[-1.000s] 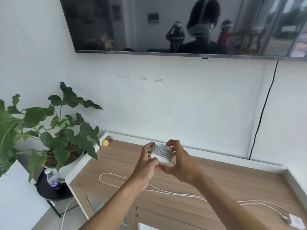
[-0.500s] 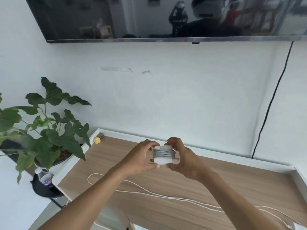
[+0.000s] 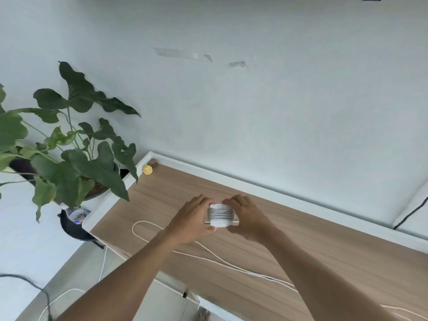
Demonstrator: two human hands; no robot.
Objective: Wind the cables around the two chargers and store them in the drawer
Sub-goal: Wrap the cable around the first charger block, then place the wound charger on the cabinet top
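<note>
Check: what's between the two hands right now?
Head view: the wound charger, pinched between left hand and right hand, above the wooden top.

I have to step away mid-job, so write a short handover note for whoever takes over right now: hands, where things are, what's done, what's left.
Left hand and right hand: both closed on the first charger, held just above the wooden cabinet top.
Done: the first charger's cable is wound around its body; the cable end appears to lie along the top.
Loose: the second cable lies unwound across the cabinet top, trailing off to the right; its charger is out of view.
Left: store the first charger, wind the second cable around its charger, store that too. No open drawer is visible.
</note>
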